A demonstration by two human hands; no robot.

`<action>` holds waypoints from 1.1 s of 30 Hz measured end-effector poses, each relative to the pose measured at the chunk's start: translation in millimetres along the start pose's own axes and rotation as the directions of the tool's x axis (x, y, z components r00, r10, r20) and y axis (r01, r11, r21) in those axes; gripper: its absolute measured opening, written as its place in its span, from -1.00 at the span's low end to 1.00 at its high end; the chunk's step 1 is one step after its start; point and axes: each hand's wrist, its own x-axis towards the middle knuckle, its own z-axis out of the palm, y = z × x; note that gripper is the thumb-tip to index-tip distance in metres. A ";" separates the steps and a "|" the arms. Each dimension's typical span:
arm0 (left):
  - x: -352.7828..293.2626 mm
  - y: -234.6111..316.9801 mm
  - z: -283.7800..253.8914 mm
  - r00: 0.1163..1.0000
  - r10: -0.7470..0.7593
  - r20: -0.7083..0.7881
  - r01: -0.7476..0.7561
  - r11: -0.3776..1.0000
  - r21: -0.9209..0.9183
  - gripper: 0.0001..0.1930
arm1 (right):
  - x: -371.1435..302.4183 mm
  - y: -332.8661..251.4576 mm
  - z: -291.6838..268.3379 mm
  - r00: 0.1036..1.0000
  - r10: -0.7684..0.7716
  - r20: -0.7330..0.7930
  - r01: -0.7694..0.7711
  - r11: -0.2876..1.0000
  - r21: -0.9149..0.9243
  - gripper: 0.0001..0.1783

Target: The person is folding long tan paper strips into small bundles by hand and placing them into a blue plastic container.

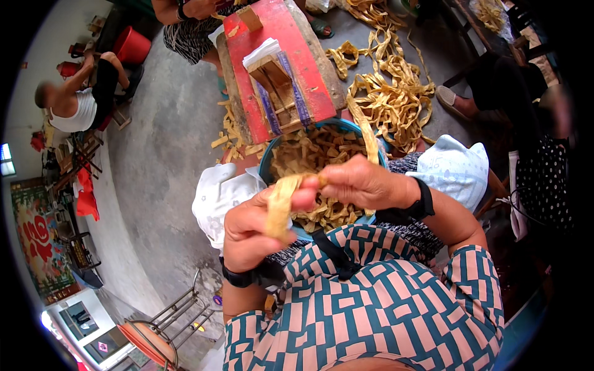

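Note:
My left hand is closed on a flat, pale yellow braided strip, which loops over its fingers. The fingers of my right hand pinch the strip close to my left fingertips. A further length of braid rises behind my right hand toward a tangled heap of the same braid on the floor. Right below both hands stands a blue basin, filled with many short yellow pieces. My fingers partly hide the spot where they meet on the strip.
Beyond the basin is a red-topped wooden bench bearing a wooden block with white paper and purple straps. Loose yellow pieces lie beside it. Other people sit at the far side, left and right. A metal-framed chair stands lower left.

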 end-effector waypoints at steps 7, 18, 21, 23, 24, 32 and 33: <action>3.4 -10.5 25.7 0.963 0.077 0.258 -0.267 0.144 0.953 -0.78 | -9.0 -10.5 1.1 0.948 0.221 0.228 -0.303 0.841 0.448 -0.60; -8.8 -26.4 34.8 0.930 0.267 0.252 -0.211 -0.170 0.962 -0.79 | -16.4 -13.9 7.5 0.884 0.459 0.090 -0.331 0.478 0.813 -0.83; -12.3 -25.8 28.8 0.938 0.335 0.087 -0.117 0.069 0.991 -0.78 | -20.6 -12.9 7.5 0.911 0.356 0.208 -0.371 0.487 0.791 -0.84; -12.3 -24.4 31.3 0.942 0.326 0.086 -0.096 0.016 0.995 -0.76 | -18.7 -7.6 10.2 0.931 0.318 0.178 -0.337 0.568 0.751 -0.83; -13.3 -27.1 28.7 0.955 0.287 0.075 -0.081 0.011 0.997 -0.75 | -17.0 -7.3 10.4 0.933 0.332 0.137 -0.328 0.630 0.704 -0.83; -17.5 -30.2 36.7 0.940 0.231 0.249 -0.250 -0.026 0.968 -0.84 | -19.8 3.5 20.5 0.947 0.279 -0.161 -0.173 0.863 0.474 -0.66; -16.7 -31.3 38.5 0.956 0.198 0.218 -0.208 -0.070 0.976 -0.84 | -19.1 2.9 21.5 0.944 0.298 -0.144 -0.191 0.845 0.499 -0.63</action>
